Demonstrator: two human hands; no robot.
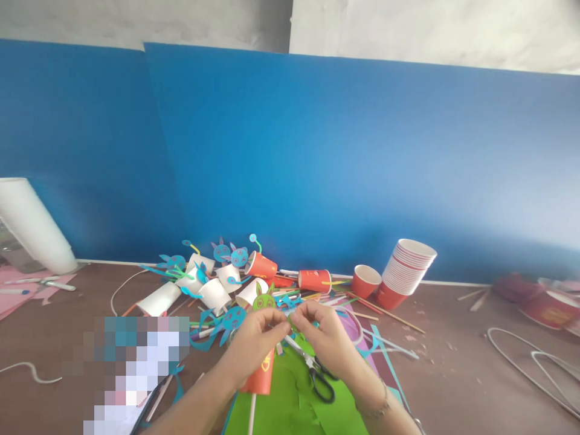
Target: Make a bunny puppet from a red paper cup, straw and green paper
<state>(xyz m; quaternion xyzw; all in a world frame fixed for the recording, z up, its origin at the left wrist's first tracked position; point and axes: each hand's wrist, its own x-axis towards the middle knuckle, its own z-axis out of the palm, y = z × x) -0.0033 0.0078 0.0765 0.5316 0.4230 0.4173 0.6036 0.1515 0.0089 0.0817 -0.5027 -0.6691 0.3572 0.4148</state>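
My left hand and my right hand meet above the table, thumbs and forefingers pinched on a small green paper piece between them. Most of that piece is hidden by the fingers. Behind and below my left hand lies a red paper cup with a pale stick coming out of it. A green paper rabbit face shows just above the left fingers. Scissors with black handles lie under my right hand, on a sheet of green paper.
White and red paper cups with blue rabbit faces crowd the table's back. To the right stand a single red cup and a leaning cup stack. Sticks and paper scraps surround them. A blue panel rises behind; a white cable lies right.
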